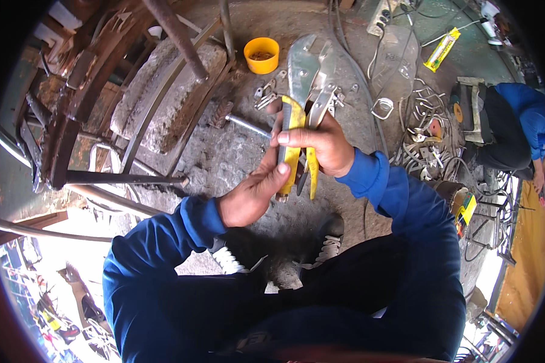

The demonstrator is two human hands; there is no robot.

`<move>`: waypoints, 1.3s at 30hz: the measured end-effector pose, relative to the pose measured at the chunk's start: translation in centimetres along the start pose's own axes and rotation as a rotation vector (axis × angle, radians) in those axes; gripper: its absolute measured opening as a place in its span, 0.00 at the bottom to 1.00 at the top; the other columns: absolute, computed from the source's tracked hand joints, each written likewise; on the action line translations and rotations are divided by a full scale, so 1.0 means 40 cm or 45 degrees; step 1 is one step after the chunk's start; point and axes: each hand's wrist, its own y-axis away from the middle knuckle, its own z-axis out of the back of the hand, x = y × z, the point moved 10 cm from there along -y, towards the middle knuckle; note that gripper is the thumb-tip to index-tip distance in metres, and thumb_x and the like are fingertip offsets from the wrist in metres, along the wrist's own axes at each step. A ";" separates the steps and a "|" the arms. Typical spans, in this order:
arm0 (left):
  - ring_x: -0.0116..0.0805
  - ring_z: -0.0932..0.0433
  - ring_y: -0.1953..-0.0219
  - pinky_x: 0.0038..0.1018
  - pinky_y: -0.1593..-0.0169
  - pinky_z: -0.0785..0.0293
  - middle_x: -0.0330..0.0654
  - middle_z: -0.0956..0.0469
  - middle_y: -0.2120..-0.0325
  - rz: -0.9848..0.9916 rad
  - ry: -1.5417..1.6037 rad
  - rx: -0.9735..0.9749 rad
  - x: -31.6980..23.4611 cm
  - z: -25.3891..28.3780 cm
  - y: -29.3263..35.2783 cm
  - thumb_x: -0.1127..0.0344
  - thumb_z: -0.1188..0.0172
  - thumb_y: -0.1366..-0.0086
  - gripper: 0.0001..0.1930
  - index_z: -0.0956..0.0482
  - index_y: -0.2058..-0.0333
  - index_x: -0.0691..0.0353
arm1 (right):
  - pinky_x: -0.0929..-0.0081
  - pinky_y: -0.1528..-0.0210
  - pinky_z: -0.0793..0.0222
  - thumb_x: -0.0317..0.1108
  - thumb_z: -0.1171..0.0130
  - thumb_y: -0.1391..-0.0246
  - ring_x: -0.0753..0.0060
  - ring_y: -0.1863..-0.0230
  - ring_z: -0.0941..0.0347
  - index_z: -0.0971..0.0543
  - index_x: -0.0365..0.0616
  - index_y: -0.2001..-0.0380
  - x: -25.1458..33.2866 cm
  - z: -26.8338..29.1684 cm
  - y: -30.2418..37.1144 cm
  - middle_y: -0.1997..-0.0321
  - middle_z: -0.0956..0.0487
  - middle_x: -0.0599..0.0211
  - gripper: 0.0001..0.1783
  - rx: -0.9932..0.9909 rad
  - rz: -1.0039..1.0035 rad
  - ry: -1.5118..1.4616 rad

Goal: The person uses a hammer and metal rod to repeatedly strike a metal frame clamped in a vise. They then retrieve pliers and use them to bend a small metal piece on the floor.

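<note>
Both hands are on a pair of locking pliers (294, 127) with grey metal jaws and yellow-and-black handles, held over the ground in front of my feet, jaws pointing away from me. My left hand (248, 198) is closed round the lower part of the left handle, its thumb along the yellow side. Higher up, my right hand (328, 148) grips the tool with its thumb across the yellow handle; some of its fingers are hidden behind. Beyond the hands, small metal pieces (266, 98) lie scattered on the ground. A metal rod (248, 126) lies left of the pliers.
A yellow bowl (252, 62) with small contents stands ahead. At left are a metal frame (136, 136) and a rough concrete block (130, 115). Metal scraps (427, 124), cables (358, 72) and a yellow packet (443, 49) lie to the right. A person in blue (525, 112) is at far right.
</note>
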 end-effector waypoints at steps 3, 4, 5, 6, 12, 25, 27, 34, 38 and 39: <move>0.29 0.26 0.54 0.28 0.50 0.31 0.42 0.27 0.56 0.129 0.130 0.222 0.045 -0.023 0.020 0.57 0.53 0.27 0.23 0.42 0.42 0.66 | 0.68 0.49 0.29 0.23 0.36 0.57 0.67 0.55 0.25 0.33 0.37 0.46 -0.021 -0.004 -0.006 0.59 0.24 0.63 0.32 0.191 -0.098 -0.071; 0.30 0.25 0.59 0.27 0.52 0.30 0.42 0.26 0.59 0.187 0.142 0.235 0.065 -0.019 0.028 0.59 0.52 0.28 0.22 0.41 0.43 0.67 | 0.68 0.49 0.29 0.22 0.35 0.58 0.66 0.55 0.25 0.33 0.37 0.46 -0.021 -0.007 -0.005 0.58 0.24 0.62 0.33 0.257 -0.105 -0.072; 0.31 0.23 0.63 0.26 0.55 0.28 0.43 0.24 0.62 0.241 0.157 0.269 0.082 -0.018 0.037 0.61 0.51 0.28 0.20 0.40 0.44 0.67 | 0.68 0.49 0.29 0.21 0.34 0.59 0.65 0.54 0.25 0.33 0.37 0.47 -0.024 -0.016 -0.003 0.57 0.25 0.62 0.33 0.346 -0.122 -0.074; 0.33 0.23 0.67 0.28 0.61 0.24 0.45 0.24 0.66 0.221 0.101 0.281 0.084 -0.008 0.039 0.64 0.53 0.28 0.18 0.39 0.44 0.68 | 0.67 0.47 0.30 0.18 0.37 0.62 0.64 0.50 0.27 0.34 0.36 0.46 -0.032 -0.019 0.002 0.56 0.25 0.62 0.34 0.416 -0.186 -0.036; 0.30 0.23 0.68 0.25 0.62 0.25 0.43 0.22 0.67 0.498 0.402 0.267 0.112 0.055 0.082 0.61 0.45 0.32 0.24 0.36 0.44 0.73 | 0.51 0.31 0.47 0.24 0.43 0.76 0.54 0.31 0.44 0.50 0.36 0.33 -0.066 -0.007 0.029 0.32 0.41 0.50 0.57 0.584 -0.433 -0.102; 0.33 0.22 0.70 0.30 0.63 0.27 0.44 0.20 0.71 0.327 -0.579 -0.125 0.150 0.184 0.032 0.54 0.42 0.34 0.20 0.23 0.58 0.69 | 0.53 0.31 0.45 0.19 0.54 0.71 0.55 0.33 0.40 0.44 0.32 0.37 -0.162 0.093 -0.013 0.37 0.35 0.51 0.47 0.266 -0.423 -0.074; 0.34 0.24 0.68 0.30 0.60 0.27 0.44 0.22 0.67 0.406 0.436 -0.045 0.168 0.145 0.048 0.54 0.44 0.33 0.22 0.26 0.53 0.70 | 0.54 0.30 0.46 0.22 0.50 0.72 0.55 0.33 0.40 0.44 0.34 0.36 -0.156 0.097 -0.016 0.36 0.36 0.51 0.50 0.314 -0.400 -0.170; 0.28 0.25 0.67 0.27 0.62 0.28 0.42 0.23 0.70 0.480 -0.207 -0.122 0.175 0.188 0.043 0.56 0.41 0.35 0.19 0.23 0.59 0.69 | 0.57 0.32 0.43 0.21 0.51 0.72 0.56 0.35 0.38 0.43 0.34 0.36 -0.180 0.133 -0.026 0.37 0.35 0.51 0.48 0.212 -0.469 -0.114; 0.25 0.27 0.72 0.25 0.67 0.30 0.38 0.24 0.74 0.399 -0.698 -0.161 0.174 0.210 0.023 0.57 0.38 0.37 0.17 0.21 0.64 0.69 | 0.56 0.34 0.37 0.17 0.55 0.70 0.55 0.37 0.35 0.42 0.31 0.38 -0.209 0.124 -0.014 0.44 0.31 0.53 0.45 0.166 -0.543 -0.001; 0.25 0.27 0.72 0.25 0.67 0.30 0.38 0.24 0.74 0.432 -0.556 -0.151 0.190 0.205 0.029 0.57 0.38 0.37 0.17 0.21 0.63 0.69 | 0.58 0.36 0.34 0.17 0.54 0.69 0.60 0.42 0.33 0.41 0.31 0.41 -0.207 0.121 -0.010 0.48 0.31 0.56 0.42 0.162 -0.539 -0.075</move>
